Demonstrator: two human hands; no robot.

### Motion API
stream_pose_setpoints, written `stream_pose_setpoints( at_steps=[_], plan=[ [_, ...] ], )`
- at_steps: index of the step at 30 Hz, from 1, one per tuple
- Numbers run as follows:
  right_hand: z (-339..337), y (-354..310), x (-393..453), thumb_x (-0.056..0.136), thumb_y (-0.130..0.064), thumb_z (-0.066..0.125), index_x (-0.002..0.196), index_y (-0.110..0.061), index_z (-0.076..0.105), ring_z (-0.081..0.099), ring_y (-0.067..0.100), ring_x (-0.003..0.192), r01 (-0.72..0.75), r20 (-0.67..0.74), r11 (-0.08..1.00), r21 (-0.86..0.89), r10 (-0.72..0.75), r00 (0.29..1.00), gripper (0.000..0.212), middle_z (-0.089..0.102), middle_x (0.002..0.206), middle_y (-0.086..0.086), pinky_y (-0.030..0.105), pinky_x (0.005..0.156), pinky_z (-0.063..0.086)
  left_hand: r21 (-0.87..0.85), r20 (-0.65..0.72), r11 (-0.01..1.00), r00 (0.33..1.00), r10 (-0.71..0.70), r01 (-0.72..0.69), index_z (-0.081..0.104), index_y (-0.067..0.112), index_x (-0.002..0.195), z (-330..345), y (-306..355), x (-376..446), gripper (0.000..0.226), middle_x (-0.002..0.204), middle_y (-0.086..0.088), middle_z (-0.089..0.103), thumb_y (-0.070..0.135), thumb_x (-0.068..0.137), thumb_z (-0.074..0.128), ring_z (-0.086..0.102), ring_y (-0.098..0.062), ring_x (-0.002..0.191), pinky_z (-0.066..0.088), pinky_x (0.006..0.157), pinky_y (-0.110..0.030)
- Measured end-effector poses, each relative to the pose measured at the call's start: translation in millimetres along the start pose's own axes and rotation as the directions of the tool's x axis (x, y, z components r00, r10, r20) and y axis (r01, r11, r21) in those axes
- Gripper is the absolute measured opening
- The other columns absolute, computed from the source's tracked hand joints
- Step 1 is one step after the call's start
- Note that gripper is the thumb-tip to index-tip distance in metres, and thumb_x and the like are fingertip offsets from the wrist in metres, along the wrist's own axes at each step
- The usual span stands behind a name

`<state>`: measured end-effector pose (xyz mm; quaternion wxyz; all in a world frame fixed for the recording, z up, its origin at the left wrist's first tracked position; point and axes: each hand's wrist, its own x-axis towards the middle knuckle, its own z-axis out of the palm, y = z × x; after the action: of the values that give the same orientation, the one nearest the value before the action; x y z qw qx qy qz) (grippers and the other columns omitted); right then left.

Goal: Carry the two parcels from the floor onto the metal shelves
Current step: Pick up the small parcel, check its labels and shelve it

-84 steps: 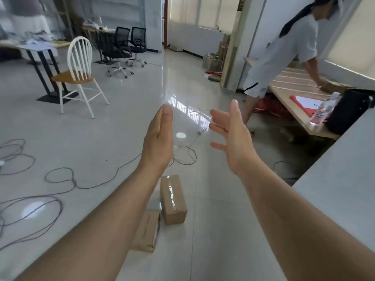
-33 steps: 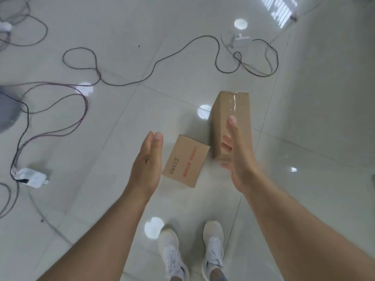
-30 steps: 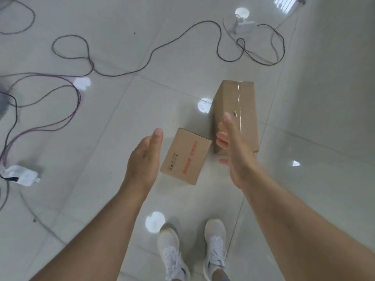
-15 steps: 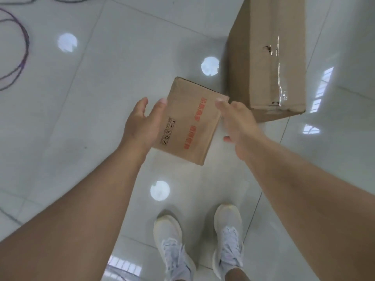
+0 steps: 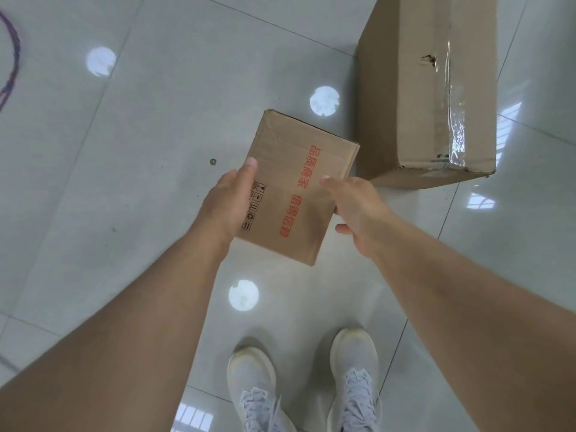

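Note:
A small flat cardboard parcel [image 5: 300, 188] with red lettering lies low over the tiled floor in the middle of the head view. My left hand [image 5: 230, 198] clasps its left edge with the thumb on top. My right hand [image 5: 355, 204] clasps its right edge. I cannot tell whether the parcel is off the floor. A bigger, taller cardboard parcel [image 5: 427, 88] with clear tape along its top stands on the floor just to the right and behind, apart from both hands. The metal shelves are out of view.
My two white shoes [image 5: 258, 391] stand on the glossy grey tiles right below the small parcel. A loop of dark cable [image 5: 12, 57] lies at the far left edge. Round light reflections dot the floor.
The view has dropped from the room to the floor and closed in on the parcels. My hands, apart and empty before, have come down and closed on the small parcel's two sides.

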<state>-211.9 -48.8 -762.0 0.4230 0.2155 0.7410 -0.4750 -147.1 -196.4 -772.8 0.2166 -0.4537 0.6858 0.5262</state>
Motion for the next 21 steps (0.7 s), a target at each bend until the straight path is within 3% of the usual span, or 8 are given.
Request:
stream_pose_setpoints(
  at_steps=[4, 6, 8, 11, 13, 17, 19, 21],
  plan=[
    [-1.8, 2.9, 4.7, 0.088, -0.035, 0.048, 0.086, -0.017, 0.056, 0.059, 0.020, 0.090, 0.024, -0.126, 0.998, -0.061, -0.031, 0.992, 0.020, 0.063, 0.096, 0.002, 0.039, 0.084, 0.050, -0.001, -0.011, 0.999, 0.999, -0.040, 0.040, 0.054, 0.030, 0.125, 0.2, -8.3, 1.9, 0.064, 0.121, 0.003, 0.060, 0.069, 0.084, 0.025, 0.053, -0.017, 0.105, 0.034, 0.083, -0.031],
    [-1.1, 2.4, 5.9, 0.087, -0.034, 0.051, 0.069, -0.019, 0.058, 0.056, 0.019, 0.076, 0.041, -0.130, 0.999, -0.019, -0.043, 0.991, 0.024, 0.059, 0.076, 0.000, 0.034, 0.075, 0.047, 0.035, 0.018, 0.995, 0.995, -0.096, 0.095, 0.050, 0.029, 0.129, -1.1, -13.4, -2.1, 0.074, 0.129, 0.003, 0.055, 0.076, 0.077, 0.028, 0.051, -0.017, 0.108, 0.034, 0.085, -0.034],
    [2.4, 1.4, 4.2, 0.087, -0.030, 0.053, 0.066, -0.017, 0.060, 0.049, 0.016, 0.064, 0.065, -0.099, 0.998, 0.003, -0.064, 0.993, 0.026, 0.053, 0.063, -0.003, 0.024, 0.063, 0.043, 0.060, 0.011, 0.988, 0.989, -0.145, 0.144, 0.043, 0.030, 0.136, -1.7, -16.6, -5.2, 0.095, 0.143, 0.002, 0.043, 0.086, 0.060, 0.033, 0.046, -0.021, 0.123, 0.035, 0.096, -0.038],
    [9.7, -0.8, -1.0, 0.092, -0.032, 0.049, 0.090, -0.013, 0.071, 0.050, 0.006, 0.064, 0.100, -0.002, 0.995, 0.016, -0.100, 0.995, 0.029, 0.056, 0.074, -0.006, 0.011, 0.052, 0.042, 0.166, -0.098, 0.978, 0.989, -0.114, 0.129, 0.014, 0.025, 0.149, 5.8, -14.9, -6.5, 0.109, 0.160, -0.003, 0.003, 0.085, 0.062, 0.040, 0.012, -0.027, 0.145, 0.019, 0.115, -0.049],
    [12.1, -1.3, -2.2, 0.093, -0.039, 0.044, 0.094, -0.016, 0.071, 0.053, 0.003, 0.074, 0.068, 0.068, 0.997, 0.032, -0.070, 0.995, 0.035, 0.058, 0.086, -0.007, 0.018, 0.062, 0.041, 0.254, -0.148, 0.965, 0.988, -0.031, 0.069, 0.001, 0.022, 0.149, 11.2, -9.5, -8.6, 0.111, 0.160, 0.000, -0.005, 0.080, 0.065, 0.045, 0.002, -0.025, 0.146, 0.021, 0.114, -0.052],
    [8.6, -0.4, -4.2, 0.092, -0.028, 0.048, 0.078, -0.019, 0.061, 0.051, 0.000, 0.057, -0.019, 0.024, 0.999, 0.030, 0.019, 1.000, 0.021, 0.060, 0.073, -0.006, 0.015, 0.050, 0.038, 0.108, -0.143, 0.993, 0.989, -0.025, 0.041, 0.025, 0.033, 0.143, 8.0, -15.3, 0.4, 0.115, 0.149, 0.005, 0.035, 0.083, 0.043, 0.054, 0.037, -0.026, 0.134, 0.041, 0.100, -0.055],
    [6.4, 3.4, -3.6, 0.092, -0.024, 0.049, 0.083, -0.011, 0.062, 0.045, 0.006, 0.055, -0.027, -0.020, 0.998, -0.052, 0.026, 0.999, 0.020, 0.052, 0.066, -0.003, 0.021, 0.052, 0.034, 0.015, -0.178, 0.999, 0.983, -0.035, 0.038, 0.035, 0.029, 0.139, 3.7, -19.6, 1.4, 0.102, 0.139, 0.005, 0.049, 0.073, 0.049, 0.055, 0.047, -0.023, 0.126, 0.042, 0.101, -0.049],
    [5.2, 9.5, -2.7, 0.092, -0.024, 0.048, 0.078, -0.007, 0.059, 0.040, 0.015, 0.060, -0.038, -0.046, 0.991, -0.126, 0.033, 0.998, 0.024, 0.043, 0.064, -0.001, 0.027, 0.055, 0.031, -0.032, -0.237, 0.999, 0.972, -0.010, 0.002, 0.047, 0.025, 0.131, -2.5, -21.2, 1.4, 0.073, 0.123, 0.005, 0.059, 0.054, 0.065, 0.056, 0.056, -0.023, 0.115, 0.044, 0.099, -0.043]
  ],
)
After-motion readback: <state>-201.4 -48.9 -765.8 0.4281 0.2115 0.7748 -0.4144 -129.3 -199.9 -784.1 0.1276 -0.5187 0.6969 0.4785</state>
